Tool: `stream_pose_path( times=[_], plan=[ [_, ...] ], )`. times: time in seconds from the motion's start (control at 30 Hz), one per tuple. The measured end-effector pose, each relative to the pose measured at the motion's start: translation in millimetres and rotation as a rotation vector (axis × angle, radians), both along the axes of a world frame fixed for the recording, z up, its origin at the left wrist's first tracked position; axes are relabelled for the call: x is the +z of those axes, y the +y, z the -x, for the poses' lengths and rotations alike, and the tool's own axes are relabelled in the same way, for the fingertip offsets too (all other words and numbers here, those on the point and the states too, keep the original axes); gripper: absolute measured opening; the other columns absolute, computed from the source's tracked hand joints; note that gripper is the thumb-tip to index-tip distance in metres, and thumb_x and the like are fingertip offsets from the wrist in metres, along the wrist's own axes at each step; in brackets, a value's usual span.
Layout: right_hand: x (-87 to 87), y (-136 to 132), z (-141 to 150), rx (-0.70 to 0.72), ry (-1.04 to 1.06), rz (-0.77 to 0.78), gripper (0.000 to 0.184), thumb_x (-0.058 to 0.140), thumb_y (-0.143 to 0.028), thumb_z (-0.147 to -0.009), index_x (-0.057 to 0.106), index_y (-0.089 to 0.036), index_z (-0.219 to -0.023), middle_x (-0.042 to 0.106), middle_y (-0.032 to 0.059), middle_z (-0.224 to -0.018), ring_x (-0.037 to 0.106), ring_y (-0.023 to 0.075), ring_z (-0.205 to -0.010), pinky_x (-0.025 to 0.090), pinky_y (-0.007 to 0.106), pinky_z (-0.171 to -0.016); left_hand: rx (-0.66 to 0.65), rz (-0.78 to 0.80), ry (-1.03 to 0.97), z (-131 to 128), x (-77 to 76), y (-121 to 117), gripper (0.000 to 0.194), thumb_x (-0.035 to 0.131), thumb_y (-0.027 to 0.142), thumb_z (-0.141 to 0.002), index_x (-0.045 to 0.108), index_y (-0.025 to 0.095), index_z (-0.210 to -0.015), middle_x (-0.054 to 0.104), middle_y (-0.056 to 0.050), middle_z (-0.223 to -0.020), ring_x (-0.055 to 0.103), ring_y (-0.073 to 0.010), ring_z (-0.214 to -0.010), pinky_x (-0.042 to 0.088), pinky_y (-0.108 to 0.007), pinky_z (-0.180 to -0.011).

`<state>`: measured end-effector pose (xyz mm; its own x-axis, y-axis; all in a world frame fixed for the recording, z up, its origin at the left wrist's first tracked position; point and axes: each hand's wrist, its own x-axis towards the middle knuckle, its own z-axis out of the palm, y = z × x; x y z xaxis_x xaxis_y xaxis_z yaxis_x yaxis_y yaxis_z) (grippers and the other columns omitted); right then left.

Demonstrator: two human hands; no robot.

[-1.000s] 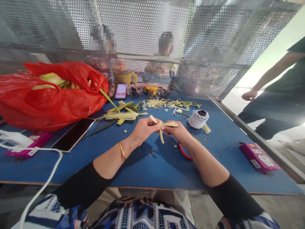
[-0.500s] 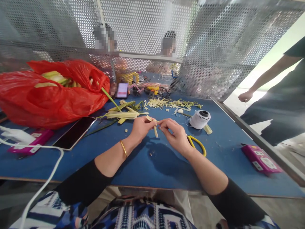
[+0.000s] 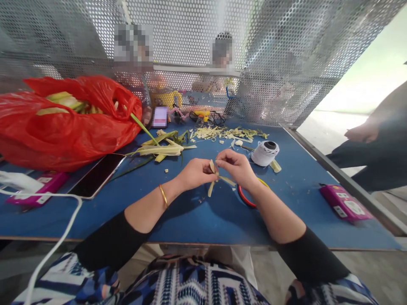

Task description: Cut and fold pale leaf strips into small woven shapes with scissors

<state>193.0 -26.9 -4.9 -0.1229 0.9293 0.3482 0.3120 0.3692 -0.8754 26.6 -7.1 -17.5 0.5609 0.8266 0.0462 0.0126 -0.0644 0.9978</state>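
Over the middle of the blue table, my left hand (image 3: 196,173) is closed on a small cross-shaped bundle of pale leaf strips (image 3: 217,175). Its strips stick out upward, downward and to the right. My right hand (image 3: 238,166) is just above and to the right, thumb and forefinger pinched together by the upper strip. Whatever is between those fingertips is too small to make out. Beneath my right wrist lie scissors with red and yellow handles (image 3: 244,198), partly hidden. A spool of white thread (image 3: 263,156) stands beyond my right hand.
A red plastic bag (image 3: 63,142) of leafy stalks sits left, beside a dark phone (image 3: 97,177). Leaf strips (image 3: 165,150) and cut scraps (image 3: 208,134) lie behind my hands. Purple boxes (image 3: 346,202) flank the table. A perforated metal panel (image 3: 184,38) closes the back; a person (image 3: 365,133) stands right.
My right hand moved off the bundle to the right, then came back and now pinches above it. The bundle has turned in my left hand. The person at the right has shifted.
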Motion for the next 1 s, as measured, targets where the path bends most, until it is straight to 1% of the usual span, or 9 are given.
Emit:
stream_pose_path(
  times=[0.1,0.2,0.3,0.47,0.53,0.63,0.77,0.87,1.0],
  plan=[
    [-2.3,6,-4,-0.010,0.109,0.258,0.024,0.069,-0.041,-0.066,0.060,-0.019,-0.064,0.057,-0.0025,-0.058,0.050,0.0118,-0.059,0.041,0.027,-0.060,-0.042,0.061,-0.069,-1,7.6,-5,0.026,0.079,0.020,-0.055,0.057,0.019,-0.066,0.065,0.003,-0.059,0.064,-0.0136,-0.058,0.052,-0.027,-0.064],
    [-5.3,8,-5,-0.024,0.179,0.407,0.031,0.075,-0.045,-0.056,0.060,-0.018,-0.061,0.055,-0.0038,-0.053,0.047,0.0103,-0.053,0.037,0.025,-0.054,-0.015,0.083,-0.138,-1,11.8,-4,0.027,0.081,0.023,-0.056,0.059,0.019,-0.071,0.065,0.002,-0.060,0.065,-0.0145,-0.058,0.053,-0.029,-0.066],
    [-8.5,7,-1,-0.019,0.174,0.436,0.029,0.076,-0.043,-0.056,0.060,-0.018,-0.059,0.056,-0.0039,-0.052,0.047,0.0098,-0.051,0.038,0.025,-0.054,0.079,0.066,-0.179,-1,10.9,-1,0.019,0.079,0.025,-0.057,0.067,0.018,-0.070,0.068,0.000,-0.061,0.066,-0.0157,-0.062,0.054,-0.030,-0.068],
    [-12.8,2,8,0.010,0.109,0.444,0.024,0.071,-0.039,-0.062,0.059,-0.019,-0.058,0.056,-0.0030,-0.054,0.047,0.0103,-0.050,0.039,0.026,-0.053,0.350,0.096,-0.241,-2,6.0,8,0.014,0.077,0.025,-0.056,0.068,0.017,-0.064,0.068,0.000,-0.061,0.064,-0.0145,-0.060,0.054,-0.028,-0.063],
    [-13.1,-2,11,0.010,0.012,0.380,0.022,0.066,-0.038,-0.068,0.058,-0.020,-0.059,0.054,-0.0027,-0.053,0.046,0.0112,-0.050,0.038,0.026,-0.053,0.444,0.095,-0.216,-1,4.0,11,0.011,0.076,0.023,-0.056,0.068,0.017,-0.062,0.066,0.001,-0.058,0.062,-0.0136,-0.058,0.052,-0.026,-0.060],
    [-11.1,-10,15,-0.056,-0.211,0.080,0.016,0.059,-0.030,-0.077,0.058,-0.021,-0.064,0.057,-0.0004,-0.060,0.049,0.0135,-0.057,0.038,0.027,-0.057,0.527,0.014,-0.125,0,-0.4,15,0.004,0.072,0.020,-0.059,0.068,0.018,-0.061,0.065,0.001,-0.056,0.060,-0.0129,-0.057,0.047,-0.023,-0.056],
    [-6.2,-16,15,-0.109,-0.342,-0.262,0.015,0.053,-0.023,-0.085,0.058,-0.022,-0.071,0.062,0.0054,-0.085,0.056,0.0170,-0.076,0.043,0.029,-0.069,0.485,-0.145,0.036,4,-7.8,16,0.003,0.069,0.020,-0.063,0.071,0.018,-0.062,0.067,0.000,-0.058,0.059,-0.0136,-0.056,0.043,-0.023,-0.055],
    [-3.9,-14,12,-0.140,-0.318,-0.290,0.015,0.054,-0.022,-0.086,0.057,-0.022,-0.072,0.060,0.0048,-0.082,0.056,0.0173,-0.077,0.043,0.029,-0.070,0.366,-0.215,0.118,5,-11.1,15,0.004,0.070,0.021,-0.065,0.072,0.018,-0.062,0.069,-0.002,-0.061,0.062,-0.0153,-0.060,0.044,-0.024,-0.056],
    [-3.2,-6,6,-0.173,-0.226,-0.263,0.015,0.056,-0.024,-0.083,0.055,-0.021,-0.068,0.056,0.0017,-0.073,0.050,0.0151,-0.069,0.041,0.028,-0.066,0.221,-0.163,0.134,4,-9.6,13,0.004,0.070,0.021,-0.065,0.071,0.018,-0.062,0.070,-0.002,-0.062,0.064,-0.0154,-0.061,0.046,-0.024,-0.058]
  ],
)
